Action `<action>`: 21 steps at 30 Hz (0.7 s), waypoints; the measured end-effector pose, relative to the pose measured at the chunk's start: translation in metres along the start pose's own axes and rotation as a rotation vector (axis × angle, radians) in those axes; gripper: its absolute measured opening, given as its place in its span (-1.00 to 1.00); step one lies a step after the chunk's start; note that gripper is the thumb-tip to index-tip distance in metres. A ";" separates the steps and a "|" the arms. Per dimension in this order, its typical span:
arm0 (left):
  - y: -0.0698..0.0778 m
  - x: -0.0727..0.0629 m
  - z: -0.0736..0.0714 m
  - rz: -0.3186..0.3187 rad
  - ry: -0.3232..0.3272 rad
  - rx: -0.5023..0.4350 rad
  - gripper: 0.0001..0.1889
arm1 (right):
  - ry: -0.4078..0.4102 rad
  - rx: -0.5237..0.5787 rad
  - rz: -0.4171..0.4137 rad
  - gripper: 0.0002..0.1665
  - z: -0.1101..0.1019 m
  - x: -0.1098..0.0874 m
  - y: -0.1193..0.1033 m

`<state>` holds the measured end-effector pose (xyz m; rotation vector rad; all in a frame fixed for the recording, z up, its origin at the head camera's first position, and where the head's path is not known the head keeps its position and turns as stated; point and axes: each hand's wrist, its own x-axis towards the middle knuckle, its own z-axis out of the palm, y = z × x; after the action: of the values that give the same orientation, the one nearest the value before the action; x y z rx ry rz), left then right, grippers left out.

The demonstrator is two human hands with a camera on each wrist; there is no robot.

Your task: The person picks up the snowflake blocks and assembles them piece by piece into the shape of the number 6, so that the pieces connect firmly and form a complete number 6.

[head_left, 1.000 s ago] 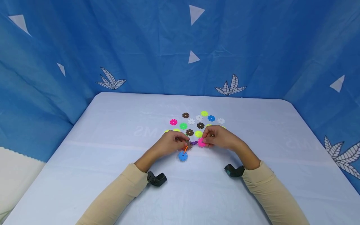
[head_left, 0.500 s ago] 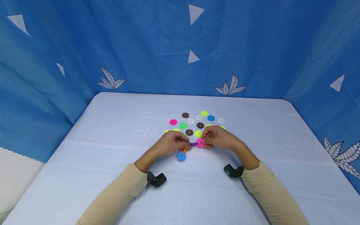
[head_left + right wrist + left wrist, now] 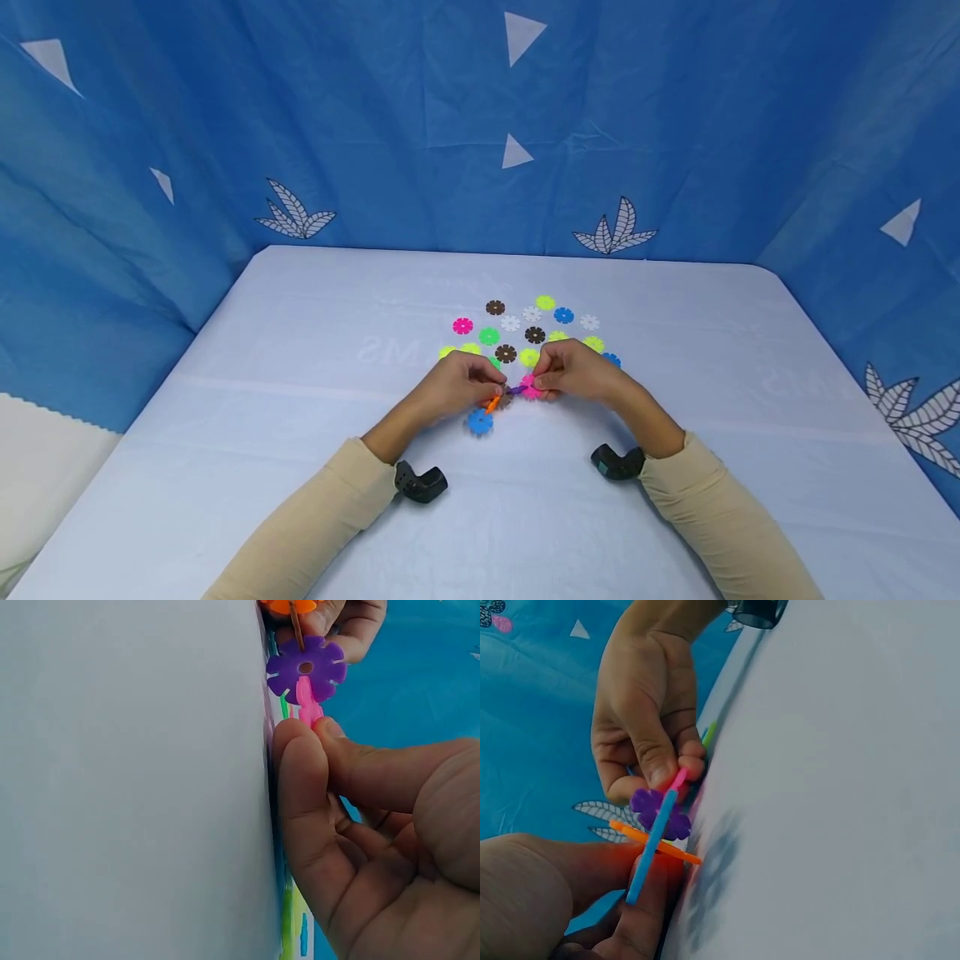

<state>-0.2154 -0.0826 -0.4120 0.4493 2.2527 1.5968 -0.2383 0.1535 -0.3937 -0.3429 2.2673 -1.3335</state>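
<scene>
Several slotted snowflake discs are joined edge to edge in a chain between the two hands. Its discs run blue [image 3: 480, 422], orange [image 3: 492, 404], brown [image 3: 505, 401], purple [image 3: 324, 671] and pink [image 3: 307, 701]. My left hand [image 3: 463, 382] pinches the chain near its orange and brown discs, partly hiding them. At the other end, my right hand [image 3: 576, 369] holds the pink disc between thumb and fingers. The purple disc is slotted into the pink one, as the right wrist view shows. Toward me, the blue disc hangs out past the left fingertips, standing edge-on in the left wrist view.
Loose discs lie just beyond the hands, among them a green disc [image 3: 489, 336], a brown disc [image 3: 495, 307], a white disc [image 3: 589, 322] and a yellow disc [image 3: 545, 302]. They rest on a white-covered table [image 3: 675, 533]. A blue curtain [image 3: 420, 125] hangs behind it.
The right hand has come slightly left and toward me with the pink disc. The chain's blue end has swung a little left and nearer. A loose blue disc now shows beside the right hand.
</scene>
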 end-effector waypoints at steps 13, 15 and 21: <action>0.000 -0.001 0.002 0.030 -0.007 0.088 -0.93 | 0.018 -0.016 -0.023 -0.91 0.002 -0.003 -0.004; 0.000 -0.001 0.002 0.028 -0.004 0.099 -0.93 | 0.014 -0.024 -0.027 -0.93 0.001 -0.003 -0.003; 0.000 -0.001 0.001 0.004 -0.008 0.091 -0.98 | 0.080 -0.333 -0.005 -0.88 -0.017 -0.008 -0.004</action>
<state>-0.2142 -0.0825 -0.4122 0.4833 2.3275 1.4959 -0.2410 0.1678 -0.3806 -0.4128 2.5587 -0.9833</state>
